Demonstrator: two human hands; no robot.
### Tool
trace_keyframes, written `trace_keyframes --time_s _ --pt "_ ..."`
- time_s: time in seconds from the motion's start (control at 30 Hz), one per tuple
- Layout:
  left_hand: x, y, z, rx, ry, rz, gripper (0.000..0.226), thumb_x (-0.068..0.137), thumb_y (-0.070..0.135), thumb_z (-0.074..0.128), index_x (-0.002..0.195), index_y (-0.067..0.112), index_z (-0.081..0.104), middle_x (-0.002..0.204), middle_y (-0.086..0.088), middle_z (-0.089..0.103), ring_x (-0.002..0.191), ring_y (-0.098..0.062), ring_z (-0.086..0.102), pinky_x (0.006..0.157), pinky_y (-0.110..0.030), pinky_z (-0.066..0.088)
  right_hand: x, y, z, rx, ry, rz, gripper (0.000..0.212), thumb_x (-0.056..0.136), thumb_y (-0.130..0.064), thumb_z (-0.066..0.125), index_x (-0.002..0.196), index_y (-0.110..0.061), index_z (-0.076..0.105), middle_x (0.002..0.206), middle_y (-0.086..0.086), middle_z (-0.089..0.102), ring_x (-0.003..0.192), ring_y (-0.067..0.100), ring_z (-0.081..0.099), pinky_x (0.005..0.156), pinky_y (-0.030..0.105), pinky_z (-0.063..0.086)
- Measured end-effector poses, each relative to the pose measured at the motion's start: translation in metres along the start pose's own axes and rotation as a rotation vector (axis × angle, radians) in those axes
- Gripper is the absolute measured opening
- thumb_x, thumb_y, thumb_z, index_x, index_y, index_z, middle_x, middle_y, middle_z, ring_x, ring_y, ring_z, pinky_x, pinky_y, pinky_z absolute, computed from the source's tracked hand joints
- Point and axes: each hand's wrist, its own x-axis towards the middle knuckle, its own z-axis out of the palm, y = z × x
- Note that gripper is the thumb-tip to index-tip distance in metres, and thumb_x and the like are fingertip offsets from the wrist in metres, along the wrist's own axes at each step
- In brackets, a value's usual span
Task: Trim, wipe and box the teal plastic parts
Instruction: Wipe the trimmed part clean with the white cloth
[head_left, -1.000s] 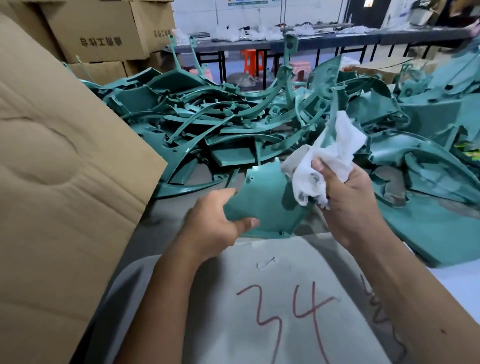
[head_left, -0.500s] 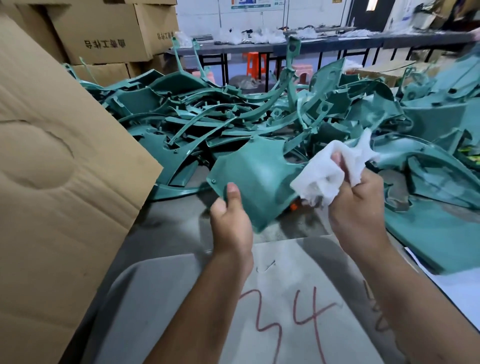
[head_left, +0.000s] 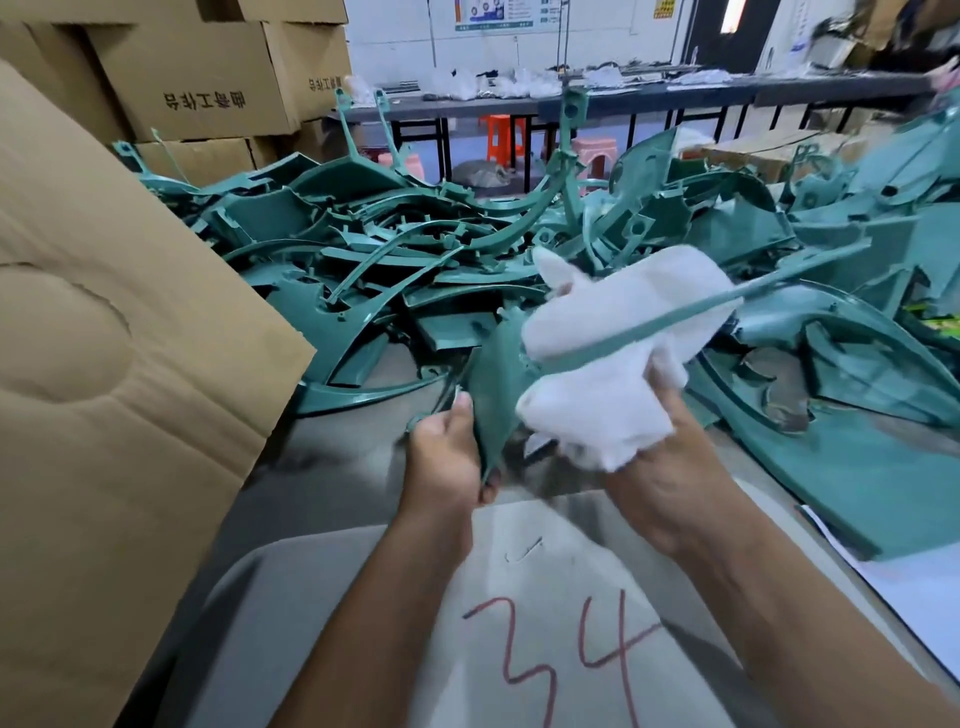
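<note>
Item in work: a curved teal plastic panel (head_left: 491, 387) is being held edge-on above the grey counter (head_left: 332, 478), the left hand (head_left: 449, 449) gripping its lower end with curled fingers. The right hand (head_left: 670, 483) is clutching a crumpled white cloth (head_left: 608, 358) folded over the panel's long rim. Behind, a tangled heap of teal plastic parts (head_left: 395, 270) is lying on the counter beside a leaning brown cardboard sheet (head_left: 104, 364).

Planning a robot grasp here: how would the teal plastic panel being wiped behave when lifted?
The curved teal plastic panel probably stays stiff: the left hand holds it edge-on by one end without visible sag. Likely light, being thin-walled. Its glossy surface may slip.
</note>
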Motion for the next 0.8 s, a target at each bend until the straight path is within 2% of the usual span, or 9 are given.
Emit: trace_keyframes --time_s 0.1,0.2,0.27,0.37,0.43,0.5,0.6,0.7,0.8 --pt "-0.006 -0.001 -0.001 -0.107 -0.073 -0.049 0.022 0.102 0.022 0.049 0.089 0.01 0.061 0.073 -0.003 0.066 0.062 -0.016 0.061 0.054 -0.025 0.05 -0.005 -0.002 0.009 0.036 -0.066 -0.058 0.023 0.088 -0.003 0.068 0.094 -0.021 0.081 0.095 0.0 0.079 0.087 0.013 0.075 0.072 0.024 0.059" --pt "0.002 -0.001 -0.003 -0.03 -0.053 -0.072 0.024 0.102 0.007 0.044 0.11 -0.007 0.062 0.091 -0.019 0.059 0.075 -0.026 0.058 0.055 -0.025 0.048 -0.001 -0.015 0.005 -0.107 -0.065 -0.193 0.026 0.084 0.002 0.07 0.102 -0.016 0.073 0.094 -0.012 0.078 0.087 0.003 0.073 0.073 0.017 0.056" --pt "0.009 -0.004 -0.002 0.078 0.015 -0.073 0.022 0.104 0.014 0.038 0.095 0.006 0.057 0.092 -0.018 0.052 0.084 -0.028 0.052 0.068 -0.032 0.043 0.001 -0.02 -0.005 -0.162 -0.07 -0.199 0.03 0.087 0.017 0.068 0.1 -0.01 0.068 0.086 -0.015 0.076 0.077 -0.002 0.069 0.066 0.014 0.053" --pt "0.011 -0.005 -0.002 0.147 0.095 -0.043 0.037 0.103 0.016 0.041 0.066 0.015 0.043 0.072 -0.01 0.047 0.067 -0.022 0.048 0.059 -0.024 0.043 0.0 -0.02 -0.01 -0.182 -0.072 -0.148 0.027 0.083 0.017 0.065 0.087 -0.01 0.066 0.069 -0.016 0.07 0.06 -0.004 0.063 0.055 0.01 0.047" --pt "0.013 -0.008 -0.005 0.124 0.088 0.04 0.037 0.107 0.026 0.044 0.075 0.013 0.056 0.072 -0.01 0.056 0.063 -0.023 0.05 0.054 -0.023 0.04 0.0 -0.017 -0.01 -0.163 -0.028 -0.146 0.029 0.084 0.019 0.065 0.082 -0.01 0.064 0.061 -0.014 0.068 0.053 -0.002 0.063 0.051 0.01 0.046" --pt "0.009 -0.005 -0.006 0.09 0.044 0.102 0.053 0.107 0.055 0.037 0.099 0.011 0.067 0.083 -0.01 0.07 0.067 -0.026 0.062 0.055 -0.026 0.044 0.001 -0.02 -0.008 -0.054 -0.034 -0.209 0.011 0.088 0.007 0.068 0.089 -0.004 0.066 0.062 -0.008 0.068 0.051 0.004 0.062 0.047 0.014 0.046" --pt "0.008 -0.002 -0.01 0.042 -0.044 0.279 0.075 0.099 0.074 0.023 0.113 0.017 0.071 0.07 -0.013 0.054 0.048 -0.011 0.044 0.041 -0.02 0.031 0.008 -0.016 -0.018 0.04 0.183 -0.208 0.018 0.091 0.004 0.065 0.087 -0.011 0.073 0.063 -0.003 0.066 0.048 0.004 0.054 0.043 0.017 0.04" --pt "0.003 0.003 -0.015 0.092 -0.116 0.579 0.064 0.102 0.062 0.028 0.107 0.019 0.075 0.068 -0.017 0.027 0.052 -0.024 0.026 0.049 -0.032 0.024 0.01 -0.013 -0.024 0.147 0.367 -0.134 0.047 0.099 0.008 0.055 0.077 -0.025 0.079 0.06 -0.005 0.061 0.046 0.004 0.049 0.042 0.017 0.036" --pt "-0.009 0.004 -0.015 0.176 -0.246 0.735 0.061 0.101 0.058 0.027 0.115 0.022 0.074 0.089 -0.025 0.056 0.079 -0.041 0.052 0.069 -0.043 0.043 0.014 -0.01 -0.023 0.227 0.531 -0.06 0.048 0.101 -0.003 0.057 0.07 -0.032 0.078 0.06 -0.006 0.062 0.046 0.004 0.05 0.039 0.015 0.033"
